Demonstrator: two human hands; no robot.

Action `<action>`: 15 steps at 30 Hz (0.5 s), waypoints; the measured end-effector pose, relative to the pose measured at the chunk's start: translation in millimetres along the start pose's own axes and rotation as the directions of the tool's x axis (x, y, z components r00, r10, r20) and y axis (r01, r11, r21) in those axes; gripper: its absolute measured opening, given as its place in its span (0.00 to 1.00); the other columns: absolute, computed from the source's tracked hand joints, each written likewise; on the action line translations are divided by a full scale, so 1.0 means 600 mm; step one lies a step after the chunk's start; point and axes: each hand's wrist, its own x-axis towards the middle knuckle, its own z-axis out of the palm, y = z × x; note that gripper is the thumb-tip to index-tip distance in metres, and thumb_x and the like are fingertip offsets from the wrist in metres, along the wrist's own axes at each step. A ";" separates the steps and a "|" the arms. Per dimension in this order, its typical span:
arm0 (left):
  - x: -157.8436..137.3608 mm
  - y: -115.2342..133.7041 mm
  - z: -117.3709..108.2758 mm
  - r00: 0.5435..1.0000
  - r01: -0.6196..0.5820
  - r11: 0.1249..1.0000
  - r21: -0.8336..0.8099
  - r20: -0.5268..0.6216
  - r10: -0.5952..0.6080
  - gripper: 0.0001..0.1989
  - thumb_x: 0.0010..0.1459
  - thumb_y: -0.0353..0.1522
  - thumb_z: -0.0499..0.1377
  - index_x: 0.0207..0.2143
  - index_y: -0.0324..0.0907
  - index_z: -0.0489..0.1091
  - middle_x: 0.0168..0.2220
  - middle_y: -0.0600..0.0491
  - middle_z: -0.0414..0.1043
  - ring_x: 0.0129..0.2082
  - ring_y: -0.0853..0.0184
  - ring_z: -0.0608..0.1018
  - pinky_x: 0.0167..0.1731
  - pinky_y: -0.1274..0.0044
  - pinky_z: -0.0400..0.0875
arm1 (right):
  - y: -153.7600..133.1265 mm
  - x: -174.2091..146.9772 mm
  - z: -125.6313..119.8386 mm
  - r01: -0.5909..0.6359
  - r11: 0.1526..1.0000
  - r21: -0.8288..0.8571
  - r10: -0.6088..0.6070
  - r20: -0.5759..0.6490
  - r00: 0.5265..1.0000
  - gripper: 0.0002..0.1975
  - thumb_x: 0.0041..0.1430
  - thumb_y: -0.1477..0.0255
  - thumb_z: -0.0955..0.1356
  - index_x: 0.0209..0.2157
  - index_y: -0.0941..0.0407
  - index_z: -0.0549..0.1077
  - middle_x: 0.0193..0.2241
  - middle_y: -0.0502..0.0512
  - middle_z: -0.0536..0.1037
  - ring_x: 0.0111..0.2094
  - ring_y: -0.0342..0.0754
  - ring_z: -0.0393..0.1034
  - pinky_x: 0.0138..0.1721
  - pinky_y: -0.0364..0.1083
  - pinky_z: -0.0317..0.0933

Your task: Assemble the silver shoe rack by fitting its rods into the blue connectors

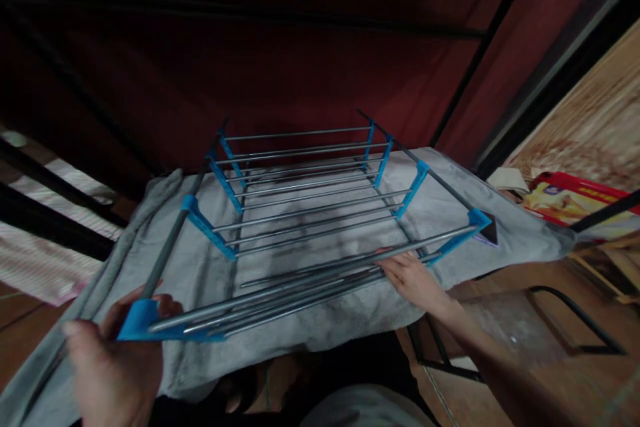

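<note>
Rack (320, 209), 1 pc., metal rods w/ blue brackets, lying on grey cloth (300, 333). L hand (117, 367): at rack's near L corner, fingers closed round blue corner bracket (140, 321), thumb off to side, blurred. R hand (413, 283): at rack's near side, twd. R end, fingers clamped on near rods (300, 285). Dark flat item (493, 230), purple edge: just beside rack's near R corner. Red-&-yellow pkt. (560, 203): R of rack, well apart. Dk. red surface (300, 80): behind rack.
</note>
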 end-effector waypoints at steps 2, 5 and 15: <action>0.011 -0.010 -0.004 0.995 -0.093 0.993 -0.066 -0.034 0.091 0.26 0.59 0.60 0.56 0.32 0.47 0.74 0.28 0.60 0.76 0.31 0.65 0.72 0.35 0.69 0.72 | 0.024 0.034 0.024 0.009 0.995 0.096 -0.015 0.054 0.998 0.18 0.69 0.77 0.60 0.50 0.53 0.78 0.49 0.58 0.80 0.52 0.52 0.74 0.54 0.55 0.68; 0.029 -0.027 -0.019 0.982 -0.058 0.994 -0.097 -0.184 0.040 0.23 0.65 0.51 0.54 0.32 0.42 0.73 0.29 0.56 0.75 0.31 0.66 0.73 0.33 0.74 0.70 | 0.055 0.088 0.066 0.025 0.967 0.253 -0.090 0.248 0.965 0.15 0.67 0.76 0.63 0.47 0.53 0.80 0.48 0.57 0.81 0.53 0.51 0.74 0.56 0.54 0.69; 0.023 -0.073 -0.123 0.997 0.057 0.998 0.024 -0.056 -0.056 0.30 0.51 0.58 0.63 0.40 0.40 0.71 0.23 0.55 0.71 0.25 0.65 0.72 0.26 0.75 0.67 | 0.021 0.157 0.170 -0.059 0.948 0.314 -0.128 0.542 0.830 0.06 0.61 0.74 0.68 0.33 0.55 0.79 0.28 0.50 0.80 0.28 0.47 0.73 0.32 0.45 0.69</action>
